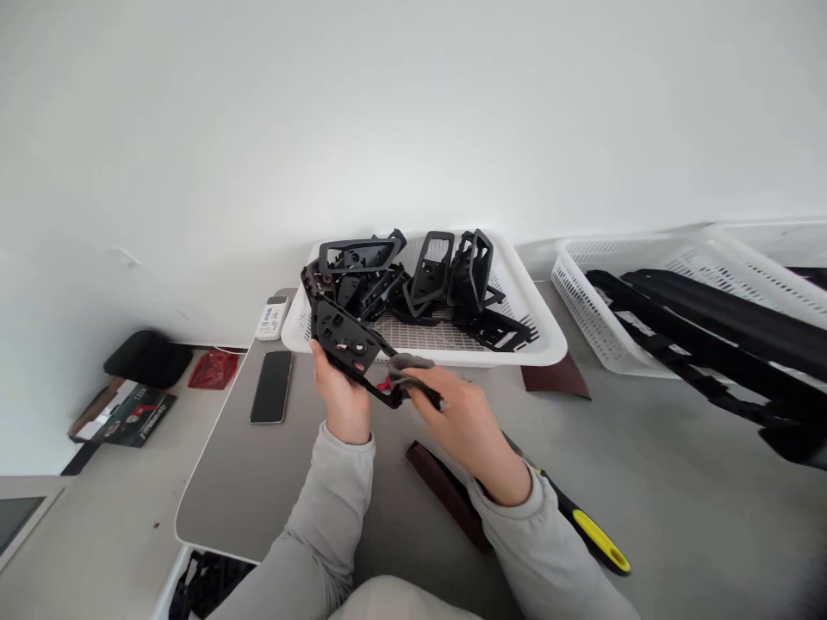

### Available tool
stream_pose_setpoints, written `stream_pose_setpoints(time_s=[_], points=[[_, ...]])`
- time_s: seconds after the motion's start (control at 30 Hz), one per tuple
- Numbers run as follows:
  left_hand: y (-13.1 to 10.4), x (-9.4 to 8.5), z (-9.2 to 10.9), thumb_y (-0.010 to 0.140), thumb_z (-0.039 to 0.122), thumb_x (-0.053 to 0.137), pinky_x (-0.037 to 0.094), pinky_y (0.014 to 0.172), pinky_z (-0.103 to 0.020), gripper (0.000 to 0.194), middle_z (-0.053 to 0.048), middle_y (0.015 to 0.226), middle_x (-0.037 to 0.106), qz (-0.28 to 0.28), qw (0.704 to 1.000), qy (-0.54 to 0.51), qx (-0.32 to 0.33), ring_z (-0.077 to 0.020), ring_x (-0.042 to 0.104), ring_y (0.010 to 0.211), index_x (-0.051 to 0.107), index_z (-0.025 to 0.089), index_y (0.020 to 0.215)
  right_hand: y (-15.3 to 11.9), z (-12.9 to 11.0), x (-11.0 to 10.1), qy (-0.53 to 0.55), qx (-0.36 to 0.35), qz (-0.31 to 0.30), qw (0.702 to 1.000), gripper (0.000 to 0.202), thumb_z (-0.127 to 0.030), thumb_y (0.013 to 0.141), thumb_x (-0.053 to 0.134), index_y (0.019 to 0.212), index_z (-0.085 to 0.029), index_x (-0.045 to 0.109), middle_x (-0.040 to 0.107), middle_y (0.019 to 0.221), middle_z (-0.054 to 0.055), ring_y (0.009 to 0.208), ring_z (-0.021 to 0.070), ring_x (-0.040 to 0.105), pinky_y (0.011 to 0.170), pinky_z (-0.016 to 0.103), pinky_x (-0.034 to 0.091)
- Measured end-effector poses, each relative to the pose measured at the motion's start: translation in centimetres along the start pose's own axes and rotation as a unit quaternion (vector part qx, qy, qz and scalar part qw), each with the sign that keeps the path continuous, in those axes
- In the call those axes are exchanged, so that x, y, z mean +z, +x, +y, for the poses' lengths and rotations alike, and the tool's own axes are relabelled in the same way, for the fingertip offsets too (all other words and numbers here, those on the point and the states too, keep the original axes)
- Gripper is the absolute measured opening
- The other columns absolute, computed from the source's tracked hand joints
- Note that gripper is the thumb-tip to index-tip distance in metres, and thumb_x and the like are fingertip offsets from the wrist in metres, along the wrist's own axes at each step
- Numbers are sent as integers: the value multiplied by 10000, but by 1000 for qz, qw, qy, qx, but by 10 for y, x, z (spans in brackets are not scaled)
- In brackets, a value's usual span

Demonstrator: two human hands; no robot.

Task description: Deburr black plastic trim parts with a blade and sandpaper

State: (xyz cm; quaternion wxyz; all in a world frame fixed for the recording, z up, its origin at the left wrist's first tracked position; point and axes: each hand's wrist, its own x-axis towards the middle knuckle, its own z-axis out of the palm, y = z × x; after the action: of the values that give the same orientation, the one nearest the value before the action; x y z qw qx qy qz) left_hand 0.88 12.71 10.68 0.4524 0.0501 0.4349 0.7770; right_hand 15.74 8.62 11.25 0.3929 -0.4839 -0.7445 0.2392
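Note:
My left hand (344,398) is closed on the lower left side of a black plastic trim frame (345,337), tilted above the grey table. A grey cloth (411,366) is pinched in my right hand (462,418) and pressed against the frame's right end. A small red piece (384,384) shows by the cloth; what it belongs to I cannot tell. Behind the hands stands a white plastic basket (552,344) with several similar black frames (432,269) heaped in it. Under my right forearm lie a dark brown strip (445,492) and a tool with a black and yellow handle (598,538).
A phone (271,387) and a small white box (272,317) lie left of the basket. A brown sheet (556,379) sticks out under its right corner. Farther right, another white basket (581,323) holds long black parts (730,344) jutting over its front. The table's left edge is near.

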Motion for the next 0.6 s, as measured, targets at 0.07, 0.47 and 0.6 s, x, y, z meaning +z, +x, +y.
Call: stream_pose_setpoints(time_s=[0.07, 0.47, 0.6], points=[[-3, 1, -1, 882, 481, 525, 464, 608, -213, 320, -26, 842, 707, -13, 1000, 5, 5, -128, 642, 714, 682, 205, 925, 2, 3, -4, 5, 30, 87, 996, 211, -239, 873, 510, 971, -223, 696, 733, 899, 78, 818, 239, 672, 751, 379, 526], [-27, 10, 0, 752, 436, 704, 492, 656, -253, 274, -8, 762, 687, -163, 985, 54, -34, -132, 633, 662, 655, 172, 807, 0, -7, -3, 57, -66, -3, 996, 248, -161, 869, 499, 1017, -228, 686, 636, 871, 57, 756, 174, 616, 665, 298, 503], [-24, 7, 1, 737, 440, 720, 489, 702, -257, 285, -4, 767, 690, -176, 981, 72, -48, -132, 640, 688, 665, 170, 810, 3, 0, -16, 6, 15, 96, 995, 167, -168, 851, 528, 888, -207, 687, 593, 728, 30, 662, 171, 574, 632, 313, 482]])
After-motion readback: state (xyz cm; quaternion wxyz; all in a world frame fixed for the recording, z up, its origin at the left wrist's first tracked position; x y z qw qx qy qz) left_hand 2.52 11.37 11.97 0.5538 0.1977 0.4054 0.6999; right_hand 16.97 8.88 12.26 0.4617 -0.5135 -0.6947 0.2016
